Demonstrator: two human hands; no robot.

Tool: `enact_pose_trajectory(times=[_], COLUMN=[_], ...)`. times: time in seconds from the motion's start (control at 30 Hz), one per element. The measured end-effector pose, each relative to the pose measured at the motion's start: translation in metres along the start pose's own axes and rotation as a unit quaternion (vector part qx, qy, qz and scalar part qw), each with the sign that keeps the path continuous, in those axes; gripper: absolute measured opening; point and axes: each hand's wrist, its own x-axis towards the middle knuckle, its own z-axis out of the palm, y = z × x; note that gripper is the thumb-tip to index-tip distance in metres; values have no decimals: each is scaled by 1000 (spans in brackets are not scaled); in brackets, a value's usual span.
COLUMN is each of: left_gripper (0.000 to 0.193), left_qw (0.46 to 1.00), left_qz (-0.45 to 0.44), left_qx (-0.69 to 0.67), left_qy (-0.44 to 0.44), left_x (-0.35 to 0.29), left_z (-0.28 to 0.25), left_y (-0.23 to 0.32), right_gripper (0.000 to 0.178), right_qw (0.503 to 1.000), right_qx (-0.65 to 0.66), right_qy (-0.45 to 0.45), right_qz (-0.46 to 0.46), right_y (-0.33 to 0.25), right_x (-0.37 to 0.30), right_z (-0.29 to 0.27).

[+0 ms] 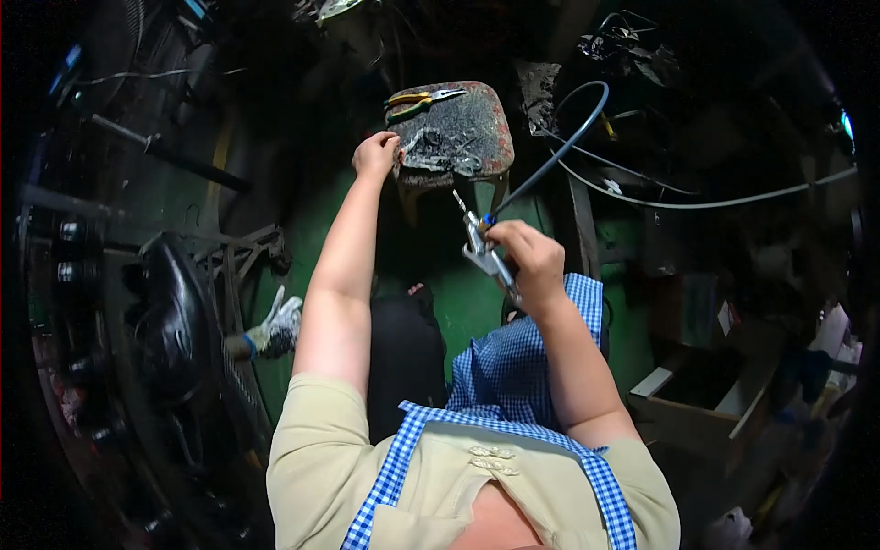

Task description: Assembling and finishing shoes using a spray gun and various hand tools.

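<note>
The step in hand looks like work with the air gun at the stool. The right hand, right of centre in the frame, holds the silver gun; its nozzle angles up and left toward the stool's front edge and appears apart from it. The blue hose loops from the gun toward the upper right.

The left hand is at the stool's left edge, upper centre of the frame, its fingers drawn narrow; whether they pinch anything is too small to tell. Clear scraps lie on the near part of the seat, and the pliers rest behind them, handles to the left, seemingly in neither hand's use.

As I judge it, a next move with the gun calls for steadying its nozzle, keeping the left fingers out of its line and the hose slack.
</note>
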Motion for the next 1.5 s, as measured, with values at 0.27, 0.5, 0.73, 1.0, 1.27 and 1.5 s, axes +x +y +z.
enact_pose_trajectory(times=[0.27,0.5,0.73,1.0,1.27,1.5], left_gripper=[23,24,39,31,45,34], left_qw=[963,965,936,897,761,685], left_qz=[93,154,140,-118,-79,-112], left_qx=[250,212,297,-369,-542,-607], left_qy=[-40,16,-127,-214,-348,-386], left_x=[50,86,110,44,-170,-277], left_z=[35,24,44,-25,-157,-193], left_y=[25,22,32,16,73,92], right_gripper=[25,26,24,27,24,26], right_qw=[999,998,996,997,979,970], right_qx=[26,46,78,75,163,243], right_qy=[20,23,23,34,124,10], right_qz=[-9,-33,-30,-16,-1,13], right_y=[13,16,20,14,-2,-47], right_x=[19,18,13,17,21,11], right_z=[0,-4,-1,-6,-21,-42])
